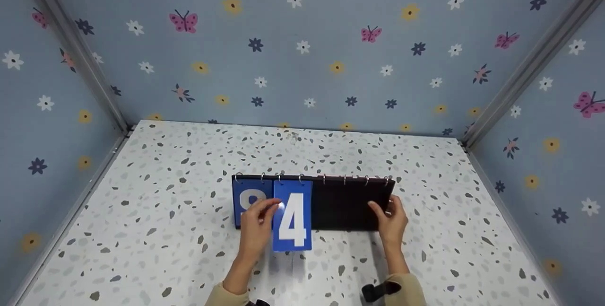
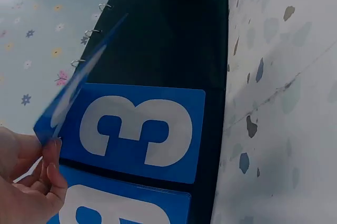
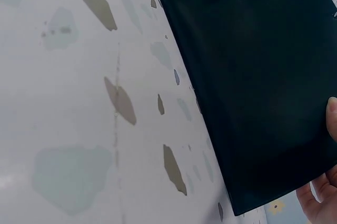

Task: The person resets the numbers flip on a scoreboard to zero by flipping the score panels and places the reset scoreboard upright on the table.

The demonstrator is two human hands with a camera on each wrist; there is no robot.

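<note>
A black flip scoreboard point(image 1: 342, 204) stands on the speckled table, with number cards hung from metal rings along its top edge. My left hand point(image 1: 257, 228) pinches the left edge of a blue card with a white 4 point(image 1: 293, 218), which is lifted away from the board. Under that raised card point(image 2: 71, 95), the left wrist view shows a blue card with a 3 point(image 2: 181, 153). Left of it hangs another blue number card point(image 1: 240, 190), partly behind my left hand. My right hand point(image 1: 393, 225) grips the board's right end, thumb on the front and fingers behind.
The white speckled table point(image 1: 156, 202) extends around the scoreboard. Blue walls point(image 1: 302, 65) with flowers and butterflies enclose its back and sides, joined by grey corner posts point(image 1: 534, 55). Dark straps point(image 1: 375, 292) show at my sleeves.
</note>
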